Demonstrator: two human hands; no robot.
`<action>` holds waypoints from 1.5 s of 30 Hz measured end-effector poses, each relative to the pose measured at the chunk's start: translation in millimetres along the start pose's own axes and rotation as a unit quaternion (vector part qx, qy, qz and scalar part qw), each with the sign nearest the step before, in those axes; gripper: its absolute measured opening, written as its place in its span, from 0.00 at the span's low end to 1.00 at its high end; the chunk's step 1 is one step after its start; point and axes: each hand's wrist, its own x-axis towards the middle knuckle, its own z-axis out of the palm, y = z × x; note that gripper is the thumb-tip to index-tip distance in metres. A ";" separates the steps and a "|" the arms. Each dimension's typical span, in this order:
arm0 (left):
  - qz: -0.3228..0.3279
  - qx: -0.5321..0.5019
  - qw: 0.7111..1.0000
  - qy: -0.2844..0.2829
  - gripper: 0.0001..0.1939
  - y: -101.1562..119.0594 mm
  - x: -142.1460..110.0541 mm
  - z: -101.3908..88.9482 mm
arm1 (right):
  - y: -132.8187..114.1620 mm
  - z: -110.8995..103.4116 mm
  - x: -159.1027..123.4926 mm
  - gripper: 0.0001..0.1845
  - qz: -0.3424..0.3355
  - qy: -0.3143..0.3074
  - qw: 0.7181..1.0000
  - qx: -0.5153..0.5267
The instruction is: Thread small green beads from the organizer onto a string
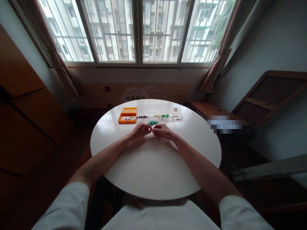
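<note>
My left hand (pixel 142 130) and my right hand (pixel 163 130) meet fingertip to fingertip above the white round table. Both are closed in a pinch, and whatever lies between the fingertips is too small to make out. Just beyond them sits a little heap of green and blue pieces (pixel 153 123). Behind it, clear plastic boxes (pixel 168 119) with raised lids hold dark brown, pale and green small pieces. An orange box (pixel 127 121), lid raised, stands to the left with a few bluish pieces inside.
The white round table (pixel 153 169) reaches from my lap toward the window. A wooden bench (pixel 208 108) stands at the right, with a pixelated pale patch above its near part. Long boards (pixel 271 167) lie lower right, and a wooden cabinet (pixel 31 105) fills the left side.
</note>
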 end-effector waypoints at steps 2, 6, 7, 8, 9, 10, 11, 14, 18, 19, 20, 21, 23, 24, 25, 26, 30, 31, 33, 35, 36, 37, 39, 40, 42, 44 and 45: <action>0.001 -0.001 1.000 0.002 0.12 -0.2 -0.1 0.2 | -0.7 0.2 -0.2 0.06 -0.001 -0.001 1.000 -0.002; 0.002 -0.003 1.000 0.005 0.13 0.9 -0.3 -0.2 | -0.5 -0.2 -0.1 0.07 -0.004 -0.007 1.000 0.000; 0.003 -0.002 1.000 0.004 0.13 1.4 -0.3 -0.5 | -0.2 -0.4 0.0 0.07 -0.006 -0.007 1.000 -0.001; 0.003 -0.002 1.000 0.003 0.13 1.7 -0.3 -0.7 | 0.2 -0.5 0.1 0.07 -0.007 -0.007 1.000 -0.003; 0.003 -0.001 1.000 0.002 0.13 1.9 -0.3 -0.9 | 0.6 -0.6 0.2 0.07 -0.006 -0.007 1.000 -0.004; 0.003 -0.001 1.000 0.002 0.13 1.9 -0.3 -1.0 | 0.9 -0.7 0.3 0.07 -0.004 -0.006 1.000 -0.005; 0.003 -0.001 1.000 0.002 0.13 1.8 -0.4 -0.9 | 1.0 -0.7 0.4 0.07 -0.002 -0.005 1.000 -0.005; 0.002 -0.001 1.000 0.003 0.13 0.6 -0.4 -0.3 | 0.9 -0.7 0.5 0.07 -0.001 -0.006 1.000 -0.004; -0.001 -0.001 1.000 0.003 0.13 -0.4 -0.3 0.3 | 0.1 -0.5 0.3 0.06 0.000 -0.005 1.000 -0.002; -0.002 -0.001 1.000 0.003 0.13 -0.3 -0.3 0.3 | -0.1 -0.4 0.2 0.06 0.000 -0.006 1.000 -0.002; -0.002 -0.001 1.000 0.003 0.13 -0.2 -0.3 0.2 | -0.3 -0.4 0.0 0.06 0.000 -0.005 1.000 -0.002; -0.001 -0.001 1.000 0.002 0.13 0.0 -0.3 0.1 | -0.5 -0.4 -0.1 0.06 0.000 -0.005 1.000 -0.002; 0.001 -0.001 1.000 0.000 0.13 0.5 -0.3 -0.3 | -0.7 -0.3 -0.4 0.06 -0.001 -0.003 1.000 -0.003; 0.002 -0.001 1.000 -0.001 0.13 0.7 -0.3 -0.5 | -0.8 -0.3 -0.5 0.06 -0.002 -0.003 1.000 -0.003; 0.002 -0.001 1.000 -0.001 0.13 0.7 -0.3 -0.6 | -0.7 -0.3 -0.5 0.06 -0.003 -0.004 1.000 -0.003; 0.002 -0.001 1.000 -0.002 0.13 0.6 -0.2 -0.6 | -0.6 -0.4 -0.5 0.06 -0.004 -0.005 1.000 -0.003; 0.002 -0.001 1.000 -0.002 0.13 -0.9 0.1 0.1 | 0.1 -0.5 -0.1 0.06 -0.001 -0.005 1.000 -0.001; 0.002 0.000 1.000 -0.002 0.13 -1.4 0.2 0.3 | 0.1 -0.5 -0.1 0.06 0.000 -0.004 1.000 -0.002; 0.004 0.001 1.000 -0.003 0.12 -2.0 0.3 0.5 | -0.6 -0.3 -0.4 0.06 0.000 -0.003 1.000 -0.005; 0.005 0.001 1.000 -0.004 0.13 -1.9 0.3 0.3 | -1.9 0.1 -1.1 0.06 0.002 -0.003 1.000 -0.006; 0.005 0.000 1.000 -0.004 0.13 -1.7 0.2 0.1 | -2.6 0.3 -1.5 0.06 0.003 -0.002 1.000 -0.005; 0.005 -0.001 1.000 -0.004 0.13 -1.3 0.1 -0.2 | -3.4 0.6 -1.9 0.06 0.004 -0.002 1.000 -0.002; 0.004 -0.001 1.000 -0.004 0.13 -0.4 0.0 -0.7 | -4.5 1.1 -2.5 0.06 0.005 0.000 1.000 0.003; 0.003 -0.001 1.000 -0.004 0.13 -0.1 -0.1 -1.0 | -4.8 1.3 -2.7 0.06 0.005 0.001 1.000 0.005; 0.003 0.000 1.000 -0.004 0.13 0.3 -0.1 -1.2 | -4.6 1.5 -2.6 0.06 0.008 0.002 1.000 0.006; 0.004 0.001 1.000 -0.004 0.13 0.2 0.0 -1.1 | -3.5 1.3 -2.2 0.06 0.011 0.003 1.000 0.008; 0.005 0.002 1.000 -0.003 0.13 0.1 0.1 -0.9 | -2.8 1.1 -1.9 0.06 0.011 0.002 1.000 0.009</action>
